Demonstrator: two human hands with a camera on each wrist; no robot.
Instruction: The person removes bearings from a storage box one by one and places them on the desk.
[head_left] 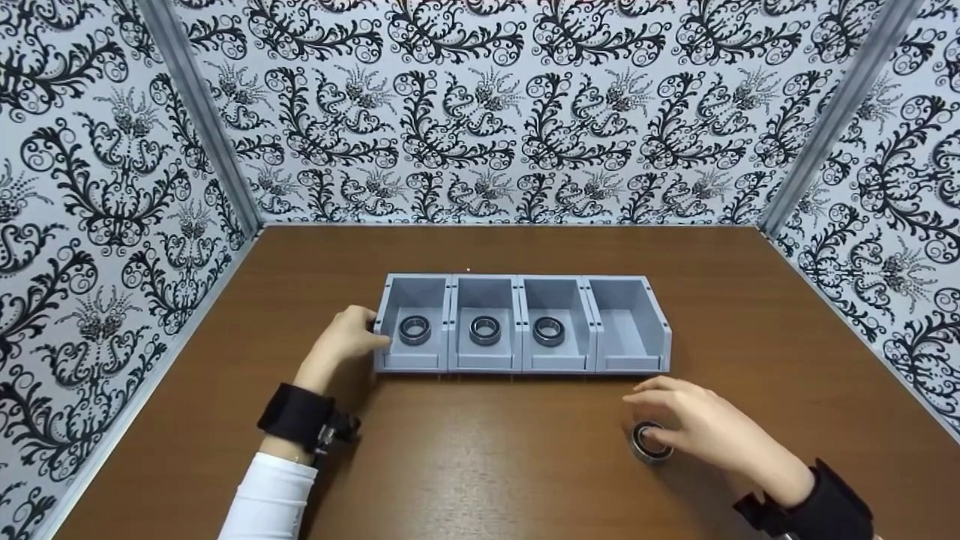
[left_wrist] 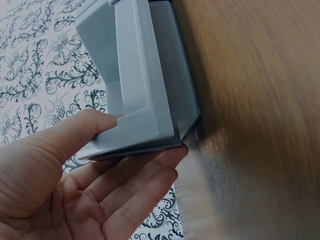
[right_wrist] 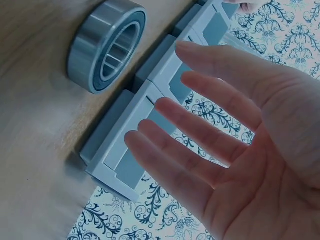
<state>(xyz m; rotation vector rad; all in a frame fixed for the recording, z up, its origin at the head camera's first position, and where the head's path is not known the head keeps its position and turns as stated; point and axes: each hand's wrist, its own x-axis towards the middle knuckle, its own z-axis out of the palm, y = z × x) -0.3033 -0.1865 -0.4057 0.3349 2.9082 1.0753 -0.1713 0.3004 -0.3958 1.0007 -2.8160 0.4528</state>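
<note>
A row of joined grey bins (head_left: 484, 363) stands on the table. My left hand (head_left: 346, 339) grips the side wall of the leftmost bin, thumb inside and fingers outside, as the left wrist view shows. One ball bearing (head_left: 415, 330) lies in that leftmost bin, another bearing (head_left: 485, 330) in the bin beside it, and a third bearing (head_left: 549, 331) in the one after. The rightmost bin (head_left: 628, 363) has no bearing in it. My right hand (head_left: 694, 420) hovers with spread, relaxed fingers over a loose bearing (right_wrist: 86, 62) on the table in front of the bins, holding nothing.
The brown wooden table (head_left: 480, 450) runs back to a patterned wall (head_left: 495, 112). More patterned panels rise at the left and right, with grey posts (head_left: 202, 112) at the corners. A black strap (head_left: 296, 412) with a camera is on each wrist.
</note>
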